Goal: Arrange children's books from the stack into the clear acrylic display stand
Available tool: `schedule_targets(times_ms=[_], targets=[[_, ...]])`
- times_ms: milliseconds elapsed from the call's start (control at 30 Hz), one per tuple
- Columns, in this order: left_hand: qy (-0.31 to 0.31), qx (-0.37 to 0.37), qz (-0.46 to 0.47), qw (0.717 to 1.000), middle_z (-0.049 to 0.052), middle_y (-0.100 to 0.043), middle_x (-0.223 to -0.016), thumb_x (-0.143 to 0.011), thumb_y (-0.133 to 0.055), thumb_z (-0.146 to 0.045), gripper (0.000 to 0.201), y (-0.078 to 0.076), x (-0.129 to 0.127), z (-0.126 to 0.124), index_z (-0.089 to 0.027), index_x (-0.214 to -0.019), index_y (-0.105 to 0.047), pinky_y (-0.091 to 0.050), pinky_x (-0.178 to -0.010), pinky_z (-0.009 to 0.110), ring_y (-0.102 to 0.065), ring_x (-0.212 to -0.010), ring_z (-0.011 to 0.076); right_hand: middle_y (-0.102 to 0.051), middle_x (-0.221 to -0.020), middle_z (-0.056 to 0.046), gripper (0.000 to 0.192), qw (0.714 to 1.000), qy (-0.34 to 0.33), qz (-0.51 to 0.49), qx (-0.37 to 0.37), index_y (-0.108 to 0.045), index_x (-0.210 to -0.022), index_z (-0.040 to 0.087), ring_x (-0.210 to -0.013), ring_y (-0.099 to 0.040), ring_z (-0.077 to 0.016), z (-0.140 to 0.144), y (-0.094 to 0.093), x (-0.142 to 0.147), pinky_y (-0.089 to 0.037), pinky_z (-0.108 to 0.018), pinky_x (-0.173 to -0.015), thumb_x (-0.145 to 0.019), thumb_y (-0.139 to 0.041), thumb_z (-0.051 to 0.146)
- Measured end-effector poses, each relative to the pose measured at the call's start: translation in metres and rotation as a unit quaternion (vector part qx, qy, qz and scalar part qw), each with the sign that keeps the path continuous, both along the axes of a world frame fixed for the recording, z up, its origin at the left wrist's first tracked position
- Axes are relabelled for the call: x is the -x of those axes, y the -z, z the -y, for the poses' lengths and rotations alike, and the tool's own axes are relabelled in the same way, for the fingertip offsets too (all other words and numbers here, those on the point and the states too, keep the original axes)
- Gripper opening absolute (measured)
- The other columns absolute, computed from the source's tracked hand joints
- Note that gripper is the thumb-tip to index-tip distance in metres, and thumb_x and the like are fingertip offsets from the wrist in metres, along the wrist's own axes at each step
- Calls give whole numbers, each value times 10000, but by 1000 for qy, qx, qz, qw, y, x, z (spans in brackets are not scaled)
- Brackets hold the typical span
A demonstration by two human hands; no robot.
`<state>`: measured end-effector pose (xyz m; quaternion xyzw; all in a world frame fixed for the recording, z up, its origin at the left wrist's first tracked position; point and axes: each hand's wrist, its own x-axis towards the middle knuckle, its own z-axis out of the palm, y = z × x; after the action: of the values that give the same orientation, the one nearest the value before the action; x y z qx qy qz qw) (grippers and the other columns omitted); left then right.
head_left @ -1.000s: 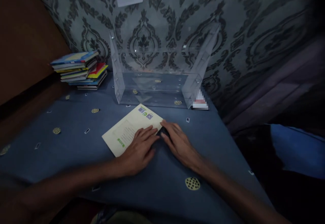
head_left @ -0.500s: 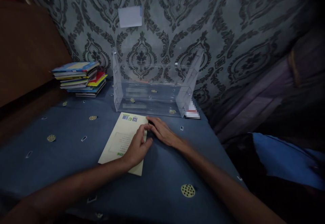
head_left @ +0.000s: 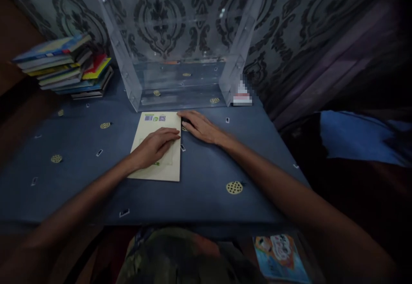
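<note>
Book (head_left: 165,171) lies flat on the table (head_left: 206,200), just in front of the clear rack (head_left: 180,99). The left hand (head_left: 152,146) rests across its cover, fingers straight and together, gripping nothing. The right hand (head_left: 198,127) bends its fingers at the top right corner; I cannot tell whether they pinch it (something dark, mostly hidden, sits under them). A pull on that corner could crease it, I judge, if the left palm presses hard. A forward push could knock the book against the rack, since the gap is small. Counted: two hands, one book beneath them, one rack, one stack of books (head_left: 69,67) (more than five, too blurred for an exact number), one blue cloth (head_left: 357,138) and one colourful picture cover (head_left: 281,258) below the table edge.
</note>
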<state>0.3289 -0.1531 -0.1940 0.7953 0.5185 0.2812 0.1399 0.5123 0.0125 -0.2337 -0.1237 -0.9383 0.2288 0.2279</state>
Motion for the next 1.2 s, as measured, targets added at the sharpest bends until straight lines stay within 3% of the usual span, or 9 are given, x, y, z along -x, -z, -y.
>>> schedule_targets(times_ms=[167, 367, 500, 667, 833, 1200], targets=[[29, -35, -96, 994, 155, -630, -1359, -1025, -451, -211, 336, -8, -10, 26, -146, -1318, -602, -505, -1072, 479, -580, -1294, 246, -592, -1410, -152, 419, 1000, -10, -8, -23, -536, -1401, 176, -1393, -472, -284, 22, -4, -13, -418, -552, -1135, -1038, -383, 317], [67, -49, -173, 981, 161, -639, -1352, -986, -579, -362, 444, -17, -17, 62, -143, -1371, -548, -512, -1061, 480, -564, -1315, 285, -650, -1305, -166, 371, 998, -52, -37, -17, -574, -1357, 157, -1335, -527, -278, 81, -13, -40, -495, -530, -1063, -1020, -436, 228], [62, -86, -236, 966, 157, -671, -1307, -989, -572, -293, 408, -19, -21, 76, -125, -1360, -542, -550, -989, 460, -614, -1244, 289, -679, -1212, -176, 344, 995, -75, -67, 5, -604, -1307, 116, -1242, -589, -259, 108, -20, -48, -552, -458, -997, -1007, -453, 190], [60, -156, -303, 938, 141, -735, -1168, -988, -561, -201, 258, -23, -27, 79, -93, -1214, -621, -592, -870, 404, -700, -1046, 264, -689, -1179, -139, 321, 991, -81, -86, 57, -626, -1265, 152, -1158, -628, -227, 112, -22, -48, -575, -418, -950, -985, -468, 161], [70, -190, -329, 922, 161, -740, -1147, -972, -576, -162, 248, -23, -32, 76, -64, -1191, -637, -599, -848, 407, -698, -1051, 279, -686, -1186, -139, 317, 991, -82, -80, 71, -630, -1256, 149, -1159, -623, -229, 107, -22, -47, -561, -422, -966, -979, -476, 163], [29, -217, -316, 923, 148, -754, -1109, -954, -598, -148, 226, -14, -39, 67, -56, -1150, -663, -613, -824, 392, -711, -985, 262, -685, -1164, -124, 295, 989, -78, -72, 106, -636, -1218, 159, -1125, -622, -217, 101, -26, -51, -551, -426, -957, -969, -479, 139]])
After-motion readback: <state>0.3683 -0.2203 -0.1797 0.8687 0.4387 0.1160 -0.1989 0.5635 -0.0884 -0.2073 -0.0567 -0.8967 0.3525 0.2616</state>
